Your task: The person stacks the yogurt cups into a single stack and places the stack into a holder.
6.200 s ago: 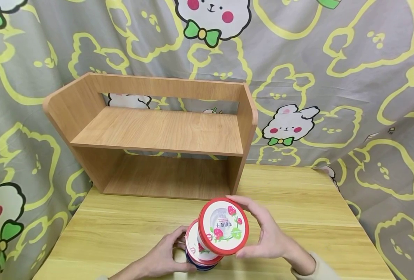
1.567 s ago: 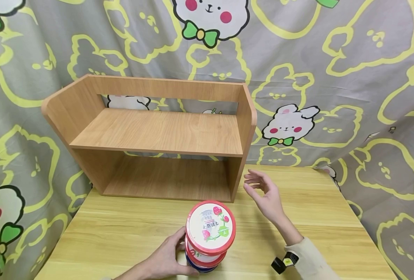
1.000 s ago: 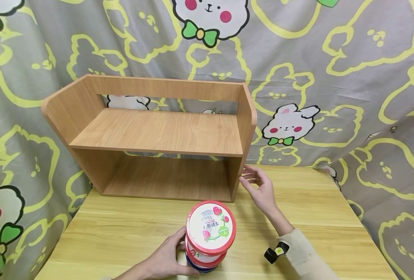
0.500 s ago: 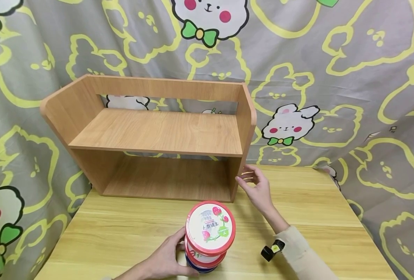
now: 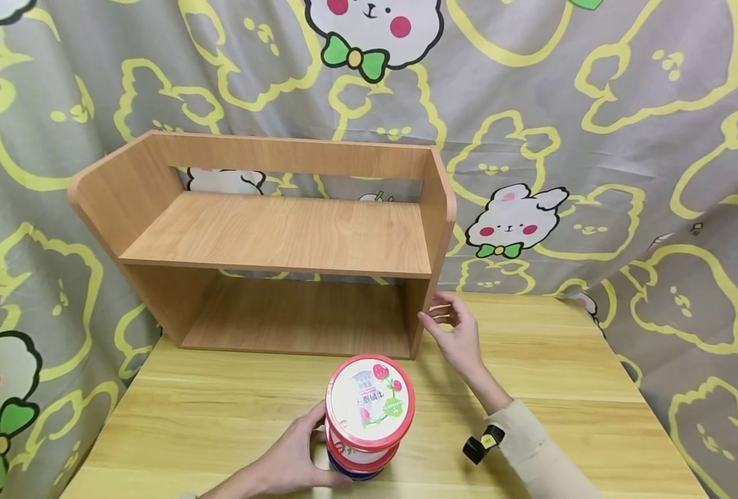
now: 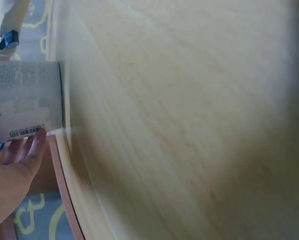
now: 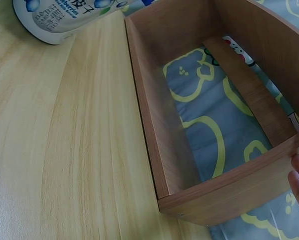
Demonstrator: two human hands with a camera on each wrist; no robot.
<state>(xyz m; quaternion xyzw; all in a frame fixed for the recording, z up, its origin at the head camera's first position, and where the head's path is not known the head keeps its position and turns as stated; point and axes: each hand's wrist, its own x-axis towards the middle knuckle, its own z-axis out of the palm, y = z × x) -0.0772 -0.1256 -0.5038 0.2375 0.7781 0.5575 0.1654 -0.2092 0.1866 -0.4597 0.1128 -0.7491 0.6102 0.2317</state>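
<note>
Several round tubs stand stacked at the table's front in the head view. On top is a tub (image 5: 371, 402) with a red-rimmed strawberry lid. Beneath it a second red-rimmed tub (image 5: 357, 455) shows partly, and a blue-rimmed tub (image 5: 351, 475) is lowest. My left hand (image 5: 294, 450) grips the lower part of the stack from the left, thumb in front. The left wrist view shows its fingers against a pale tub (image 6: 27, 97) with a barcode. My right hand (image 5: 459, 339) touches the wooden shelf's right side panel (image 5: 434, 256), thumb at the front edge, fingers loosely bent at the outer side.
The two-level wooden shelf (image 5: 275, 232) stands at the back of the wooden table (image 5: 531, 388), and nothing lies on its boards. A patterned curtain (image 5: 549, 159) hangs behind and at both sides. A small black device (image 5: 482, 444) sits at the right sleeve.
At first my right hand held the strawberry tub tilted above the stack; now that tub sits on top. My right hand let go and moved to the shelf's side panel. My left hand stayed.
</note>
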